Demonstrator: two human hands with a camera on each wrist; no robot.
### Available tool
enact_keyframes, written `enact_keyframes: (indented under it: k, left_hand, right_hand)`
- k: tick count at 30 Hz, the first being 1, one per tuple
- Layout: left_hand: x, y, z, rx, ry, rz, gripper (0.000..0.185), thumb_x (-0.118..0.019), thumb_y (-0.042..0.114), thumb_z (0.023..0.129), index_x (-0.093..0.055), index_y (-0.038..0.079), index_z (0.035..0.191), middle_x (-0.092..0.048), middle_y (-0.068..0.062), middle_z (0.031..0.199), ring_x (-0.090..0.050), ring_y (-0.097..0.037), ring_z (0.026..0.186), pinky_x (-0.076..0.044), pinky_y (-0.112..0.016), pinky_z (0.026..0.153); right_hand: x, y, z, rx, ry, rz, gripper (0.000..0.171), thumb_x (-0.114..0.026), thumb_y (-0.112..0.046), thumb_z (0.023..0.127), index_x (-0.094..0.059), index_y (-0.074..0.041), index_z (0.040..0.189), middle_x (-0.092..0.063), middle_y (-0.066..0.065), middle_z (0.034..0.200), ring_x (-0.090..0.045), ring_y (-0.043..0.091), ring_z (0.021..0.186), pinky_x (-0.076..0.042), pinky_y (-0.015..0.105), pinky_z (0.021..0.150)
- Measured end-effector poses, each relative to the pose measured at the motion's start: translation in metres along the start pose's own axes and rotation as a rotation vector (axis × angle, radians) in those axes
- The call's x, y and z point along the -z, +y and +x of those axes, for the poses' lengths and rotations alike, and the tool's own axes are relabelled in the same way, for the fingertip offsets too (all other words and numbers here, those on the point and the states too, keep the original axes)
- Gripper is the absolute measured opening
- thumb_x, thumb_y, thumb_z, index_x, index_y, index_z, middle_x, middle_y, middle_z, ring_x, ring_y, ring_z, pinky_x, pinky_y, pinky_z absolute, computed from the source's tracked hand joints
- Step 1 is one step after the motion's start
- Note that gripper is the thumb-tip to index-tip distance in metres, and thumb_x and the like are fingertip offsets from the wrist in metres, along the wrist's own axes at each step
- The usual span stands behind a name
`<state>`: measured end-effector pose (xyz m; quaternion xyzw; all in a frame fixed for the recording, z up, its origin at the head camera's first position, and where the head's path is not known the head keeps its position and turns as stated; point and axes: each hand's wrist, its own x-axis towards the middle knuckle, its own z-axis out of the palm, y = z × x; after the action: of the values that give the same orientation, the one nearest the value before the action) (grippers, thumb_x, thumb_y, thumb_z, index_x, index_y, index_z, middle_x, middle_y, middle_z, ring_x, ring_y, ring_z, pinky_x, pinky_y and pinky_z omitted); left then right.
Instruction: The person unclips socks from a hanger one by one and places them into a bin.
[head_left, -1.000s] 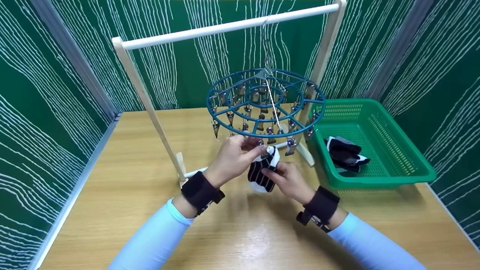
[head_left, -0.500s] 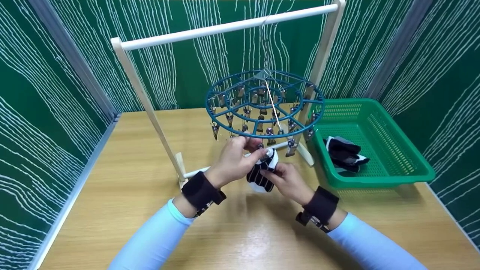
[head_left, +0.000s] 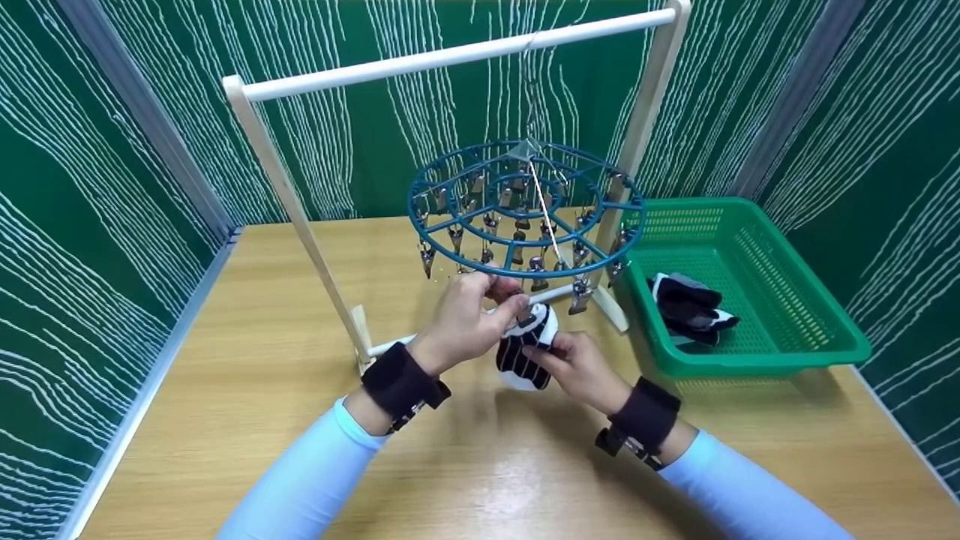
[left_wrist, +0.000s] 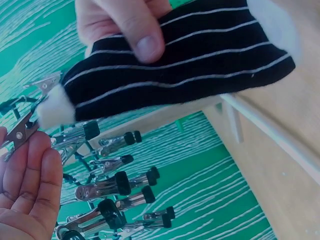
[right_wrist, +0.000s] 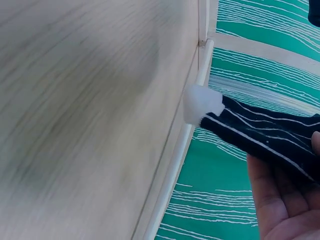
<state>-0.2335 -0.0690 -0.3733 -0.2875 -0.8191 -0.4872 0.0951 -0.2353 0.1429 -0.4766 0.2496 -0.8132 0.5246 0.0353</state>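
A black sock (head_left: 523,360) with thin white stripes and white ends hangs below the front of a round blue clip hanger (head_left: 621,202). My left hand (head_left: 474,319) pinches a metal clip (left_wrist: 20,135) at the hanger's front edge; the sock's white end meets that clip's jaws in the left wrist view. My right hand (head_left: 589,371) grips the sock by its middle, thumb (left_wrist: 148,47) on the striped side and fingers behind. The other white end (right_wrist: 200,104) sticks out free in the right wrist view.
Several other metal clips (head_left: 580,294) dangle from the hanger. A wooden stand with a white bar (head_left: 450,56) carries it. To the right, a green basket (head_left: 757,364) holds a few black, white and grey fabric pieces (head_left: 690,307). Green walls surround the wooden table (head_left: 262,420).
The sock and right hand have dropped slightly, and the clip now shows over the sock's white end. The hanger has shifted a little left. The left hand has barely moved.
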Motion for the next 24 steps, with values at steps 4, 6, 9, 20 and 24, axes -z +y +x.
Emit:
enact_keyframes:
  k: [4, 6, 9, 20, 24]
  left_hand:
    - [0.002, 0.001, 0.0, -0.006, 0.01, 0.016, 0.016, -0.073, 0.007, 0.102, -0.076, -0.007, 0.108, -0.079, -0.019, 0.097, -0.075, -0.031, 0.092, -0.063, -0.04, 0.088]
    - [0.003, 0.001, 0.0, 0.004, 0.015, 0.006, 0.016, -0.073, 0.007, 0.102, -0.075, -0.007, 0.109, -0.079, -0.018, 0.098, -0.076, -0.031, 0.092, -0.063, -0.04, 0.088]
    - [0.004, 0.002, 0.0, 0.036, 0.018, -0.014, 0.018, -0.074, 0.009, 0.102, -0.074, -0.006, 0.111, -0.079, -0.018, 0.1, -0.077, -0.031, 0.093, -0.065, -0.042, 0.089]
    - [0.006, 0.0, -0.002, 0.073, 0.048, -0.033, 0.022, -0.077, 0.015, 0.101, -0.075, -0.005, 0.111, -0.08, -0.017, 0.101, -0.077, -0.028, 0.093, -0.064, -0.04, 0.089]
    - [0.007, -0.002, -0.001, 0.054, 0.067, -0.052, 0.021, -0.078, 0.014, 0.1, -0.077, -0.004, 0.111, -0.08, -0.016, 0.1, -0.078, -0.029, 0.092, -0.065, -0.042, 0.092]
  right_hand:
    - [0.005, 0.003, -0.002, -0.011, 0.008, -0.02, 0.015, -0.073, -0.002, 0.1, -0.078, 0.012, 0.095, -0.08, 0.026, 0.09, -0.08, 0.04, 0.078, -0.062, 0.022, 0.069]
    - [0.008, 0.004, -0.003, -0.016, 0.009, -0.029, 0.014, -0.073, -0.002, 0.1, -0.078, 0.011, 0.095, -0.081, 0.026, 0.09, -0.08, 0.038, 0.078, -0.062, 0.022, 0.069]
    - [0.012, 0.006, -0.005, -0.017, 0.012, -0.056, 0.011, -0.074, 0.001, 0.099, -0.078, 0.01, 0.1, -0.081, 0.025, 0.095, -0.081, 0.038, 0.082, -0.064, 0.024, 0.072]
    - [0.03, 0.014, -0.018, -0.042, 0.049, -0.061, 0.009, -0.071, 0.008, 0.096, -0.079, 0.011, 0.101, -0.081, 0.026, 0.098, -0.078, 0.021, 0.082, -0.06, 0.018, 0.073]
    - [0.038, 0.012, -0.021, -0.013, 0.109, -0.11, 0.007, -0.073, 0.011, 0.093, -0.079, 0.009, 0.092, -0.08, 0.023, 0.087, -0.064, 0.0, 0.072, -0.054, 0.018, 0.066]
